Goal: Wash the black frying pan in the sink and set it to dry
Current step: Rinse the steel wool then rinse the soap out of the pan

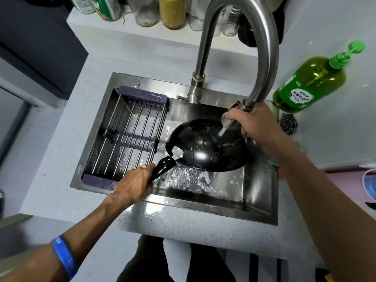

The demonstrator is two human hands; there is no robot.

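The black frying pan (205,146) lies tilted in the right half of the steel sink (260,202), wet and shiny inside. My left hand (135,185) grips its black handle (162,168) at the sink's front. My right hand (255,127) is wrapped around the spray head (232,117) of the tall curved faucet (262,47). A short stream of water (221,132) runs from the head onto the pan's far right inner wall.
A purple-framed wire drying rack (130,137) spans the sink's left half. A green dish soap bottle (311,82) and a steel scourer (289,124) sit on the counter right of the sink. Jars and bottles (173,12) line the back ledge.
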